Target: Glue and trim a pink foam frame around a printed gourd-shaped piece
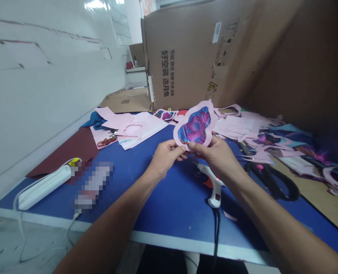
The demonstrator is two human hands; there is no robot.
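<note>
Both my hands hold up a pink-bordered cutout (196, 127) with a shiny blue and purple picture in its middle. My left hand (167, 154) grips its lower left edge between thumb and fingers. At the lower right edge, my right hand (214, 150) has its thumb on the front, with the fingers hidden behind. Below my right hand a white glue gun (214, 186) with an orange trigger lies on the blue table (163, 213), its black cord running off the front edge. Black-handled scissors (271, 180) rest to the right, partly in shadow.
Pink sheets (134, 127) and a maroon sheet (69, 152) lie at the left. Scraps (240, 127) pile up at the back right. A white power strip (46, 186) sits front left, beside a blurred-out item (93, 186). A large cardboard box (191, 49) walls off the back.
</note>
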